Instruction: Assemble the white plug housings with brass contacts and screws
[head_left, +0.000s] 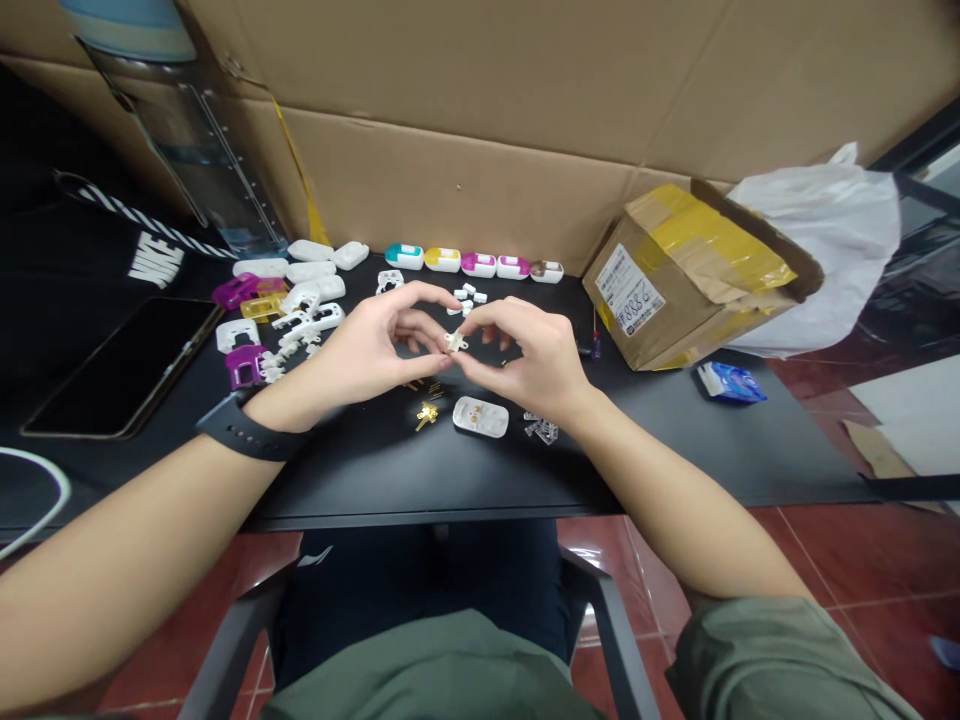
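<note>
A small white plastic plug part (pixel 454 342) with metal bits sits between the fingertips of my left hand (pixel 371 350) and my right hand (pixel 529 350), which pinch it together above the black table (pixel 360 490). Below my hands lie gold metal contacts (pixel 426 415), a white plug casing (pixel 480 417) and clear plastic pieces (pixel 541 428). Several small white parts (pixel 465 298) lie just beyond my fingers. A row of coloured and white casings (pixel 442 260) stands further back.
Heaped casings in white, purple and yellow (pixel 281 310) lie at the left, beside a dark tablet or phone (pixel 120 365). A taped cardboard parcel (pixel 686 280), a white bag (pixel 825 260) and a blue packet (pixel 731 382) are on the right. Cardboard (pixel 450 170) stands behind the table.
</note>
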